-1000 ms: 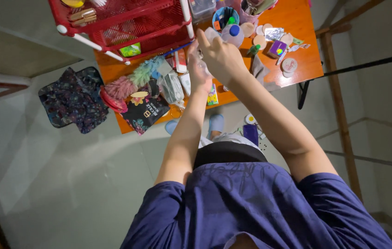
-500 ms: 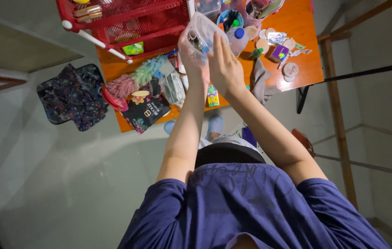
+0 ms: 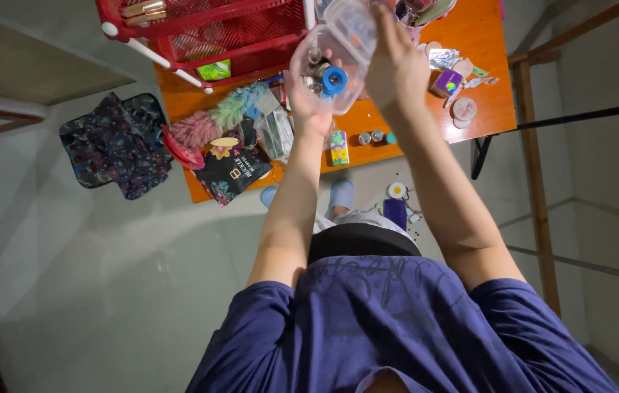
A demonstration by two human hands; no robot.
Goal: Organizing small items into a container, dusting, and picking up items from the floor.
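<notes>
i have a clear plastic box [image 3: 338,54] raised above the orange table [image 3: 480,44], near the red wire rack [image 3: 208,29]. my left hand [image 3: 306,102] cups it from below, fingers wrapped round its lower end. my right hand [image 3: 397,65] clasps its upper side. inside the box sit small bits, one a blue round cap [image 3: 335,80]. below it, on the table, stands a small colourful carton [image 3: 336,148].

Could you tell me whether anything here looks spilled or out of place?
A dark floral cloth lies crumpled on the floor beside the orange table. The clear container in both hands is tipped, its small items bunched at one end; nothing has visibly spilled.
</notes>
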